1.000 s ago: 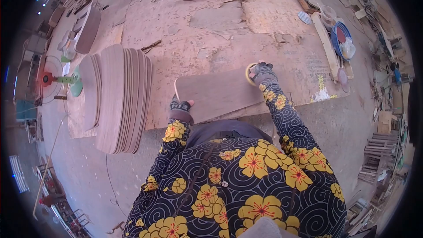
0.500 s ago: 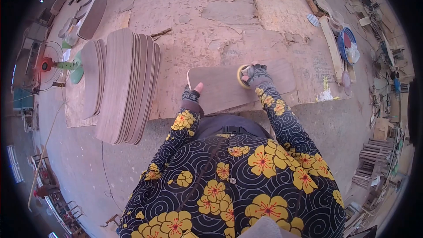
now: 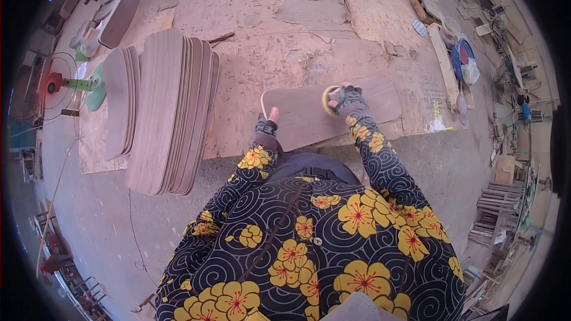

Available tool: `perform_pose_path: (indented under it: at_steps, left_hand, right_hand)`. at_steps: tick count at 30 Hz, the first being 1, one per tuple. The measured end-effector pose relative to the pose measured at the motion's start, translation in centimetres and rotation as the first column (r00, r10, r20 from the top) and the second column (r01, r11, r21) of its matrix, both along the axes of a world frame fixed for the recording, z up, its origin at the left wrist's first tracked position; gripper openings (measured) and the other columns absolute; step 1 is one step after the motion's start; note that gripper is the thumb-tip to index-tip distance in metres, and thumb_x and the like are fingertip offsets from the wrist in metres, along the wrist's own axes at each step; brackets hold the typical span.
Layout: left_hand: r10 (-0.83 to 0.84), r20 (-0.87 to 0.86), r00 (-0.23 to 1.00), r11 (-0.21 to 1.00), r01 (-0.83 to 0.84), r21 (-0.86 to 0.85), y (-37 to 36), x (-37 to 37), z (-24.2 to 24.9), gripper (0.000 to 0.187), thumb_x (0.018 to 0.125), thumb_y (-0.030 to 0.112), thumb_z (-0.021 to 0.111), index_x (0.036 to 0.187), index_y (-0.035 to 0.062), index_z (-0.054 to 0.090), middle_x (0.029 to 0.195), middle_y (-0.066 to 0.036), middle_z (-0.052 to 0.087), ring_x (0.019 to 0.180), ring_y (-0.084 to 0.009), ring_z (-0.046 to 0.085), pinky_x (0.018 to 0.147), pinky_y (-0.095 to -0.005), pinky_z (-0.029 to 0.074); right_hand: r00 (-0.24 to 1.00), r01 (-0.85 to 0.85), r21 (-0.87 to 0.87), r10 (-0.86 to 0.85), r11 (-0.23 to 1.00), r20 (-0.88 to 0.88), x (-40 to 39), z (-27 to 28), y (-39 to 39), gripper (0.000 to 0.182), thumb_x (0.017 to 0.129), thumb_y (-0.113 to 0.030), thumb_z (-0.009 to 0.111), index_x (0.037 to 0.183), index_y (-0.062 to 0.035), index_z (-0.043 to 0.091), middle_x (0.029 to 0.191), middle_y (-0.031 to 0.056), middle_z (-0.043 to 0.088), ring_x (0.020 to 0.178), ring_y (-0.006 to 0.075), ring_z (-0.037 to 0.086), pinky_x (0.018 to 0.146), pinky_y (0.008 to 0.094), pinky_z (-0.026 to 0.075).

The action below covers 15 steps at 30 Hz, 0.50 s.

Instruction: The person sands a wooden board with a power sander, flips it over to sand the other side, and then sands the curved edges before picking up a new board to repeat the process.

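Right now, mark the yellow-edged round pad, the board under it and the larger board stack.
Yellow-edged round pad (image 3: 326, 102): head view, on its yellow rim.
Board (image 3: 300, 114): head view, on its upper face.
Larger board stack (image 3: 158, 113): head view, on the outermost board's broad face.

The person (image 3: 315, 214) is wearing a black long-sleeved shirt (image 3: 380, 261) with yellow flowers (image 3: 359, 216), white swirls, and grey fingerless gloves (image 3: 355, 100).

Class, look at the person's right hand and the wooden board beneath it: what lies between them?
A round yellow-edged pad lies between the right hand and the wooden board, seen in the head view.
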State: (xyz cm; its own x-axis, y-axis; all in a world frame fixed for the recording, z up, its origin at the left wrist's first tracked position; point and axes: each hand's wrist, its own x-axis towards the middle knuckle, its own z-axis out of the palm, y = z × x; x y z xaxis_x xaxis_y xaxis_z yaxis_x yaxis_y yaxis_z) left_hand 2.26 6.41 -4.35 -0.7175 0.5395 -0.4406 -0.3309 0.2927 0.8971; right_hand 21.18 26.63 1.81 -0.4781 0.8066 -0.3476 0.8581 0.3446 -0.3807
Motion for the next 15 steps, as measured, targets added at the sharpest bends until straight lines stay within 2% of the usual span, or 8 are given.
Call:
perform_pose_path:
  at_steps: [1,2,5,6,9,11,14,15]
  left_hand:
    - [0.000,0.010,1.000,1.000,0.000,0.004,0.5,0.2,-0.1,0.061,0.082,0.028,0.075,0.131,0.0028,0.049,0.111,-0.012,0.064,0.094,-0.0231,0.062,0.078,-0.0349,0.053]
    - [-0.002,0.020,1.000,1.000,0.001,0.019,0.3,0.2,0.1,0.061,0.082,0.029,0.075,0.131,0.0028,0.049,0.111,-0.012,0.064,0.094,-0.0231,0.062,0.078,-0.0349,0.053]
    - [-0.019,0.073,0.997,0.996,0.013,0.084,0.0,0.3,0.3,0.062,0.082,0.029,0.075,0.131,0.0027,0.049,0.111,-0.012,0.063,0.094,-0.0231,0.062,0.078,-0.0349,0.054]
    - [-0.027,0.111,0.993,0.992,0.013,0.122,-0.2,0.5,0.8,0.062,0.082,0.029,0.076,0.131,0.0027,0.048,0.111,-0.012,0.063,0.094,-0.0231,0.062,0.078,-0.0348,0.054]
    - [-0.053,0.269,0.962,0.971,-0.013,0.237,-0.5,1.2,2.0,0.063,0.082,0.029,0.076,0.131,0.0027,0.048,0.111,-0.012,0.063,0.094,-0.0232,0.062,0.078,-0.0348,0.054]
    - [-0.095,0.355,0.930,0.952,-0.020,0.306,-1.3,1.3,2.7,0.063,0.082,0.029,0.076,0.131,0.0027,0.048,0.111,-0.012,0.063,0.094,-0.0232,0.062,0.078,-0.0348,0.054]
    - [-0.133,0.453,0.881,0.935,-0.040,0.352,-2.3,1.4,3.3,0.064,0.081,0.029,0.076,0.132,0.0026,0.047,0.111,-0.012,0.063,0.094,-0.0233,0.062,0.078,-0.0347,0.054]
    - [-0.115,0.481,0.869,0.942,-0.059,0.331,-1.3,2.1,3.6,0.064,0.081,0.029,0.076,0.132,0.0026,0.047,0.111,-0.012,0.063,0.094,-0.0233,0.062,0.078,-0.0347,0.054]
  right_hand:
    - [0.998,-0.028,0.014,0.027,1.000,0.056,0.6,0.4,1.5,0.049,0.080,-0.039,0.066,0.122,-0.0162,0.057,0.134,0.0137,0.044,0.121,0.0353,0.048,0.099,0.0441,0.045]
    - [0.990,-0.050,0.027,0.046,0.998,0.134,0.8,0.5,2.2,0.041,0.083,-0.039,0.062,0.118,-0.0170,0.062,0.134,0.0110,0.045,0.121,0.0342,0.047,0.099,0.0440,0.045]
    - [0.911,-0.095,0.029,0.075,0.995,0.406,1.4,-3.0,5.3,0.033,0.086,-0.038,0.056,0.111,-0.0199,0.067,0.133,0.0077,0.047,0.119,0.0332,0.047,0.099,0.0437,0.045]
    - [0.849,-0.298,0.023,0.254,0.954,0.464,2.1,-7.5,6.9,0.032,0.084,-0.039,0.056,0.109,-0.0226,0.068,0.132,0.0094,0.049,0.119,0.0339,0.047,0.099,0.0441,0.043]
    - [0.957,-0.288,0.185,0.279,0.940,0.074,2.4,-4.0,0.6,0.033,0.083,-0.042,0.054,0.106,-0.0219,0.067,0.132,0.0109,0.050,0.118,0.0362,0.048,0.099,0.0462,0.042]
    - [0.939,-0.339,0.125,0.343,0.932,-0.013,0.2,2.3,-3.9,0.034,0.084,-0.042,0.053,0.107,-0.0211,0.066,0.132,0.0114,0.049,0.118,0.0373,0.048,0.098,0.0475,0.042]
    - [0.955,-0.294,-0.002,0.293,0.956,-0.049,-0.7,5.9,-6.6,0.033,0.086,-0.040,0.053,0.109,-0.0208,0.065,0.134,0.0111,0.046,0.120,0.0369,0.045,0.098,0.0479,0.043]
    - [0.962,-0.263,-0.060,0.257,0.963,-0.097,0.3,6.3,-4.3,0.032,0.086,-0.040,0.053,0.109,-0.0208,0.065,0.134,0.0109,0.045,0.121,0.0365,0.044,0.098,0.0479,0.044]
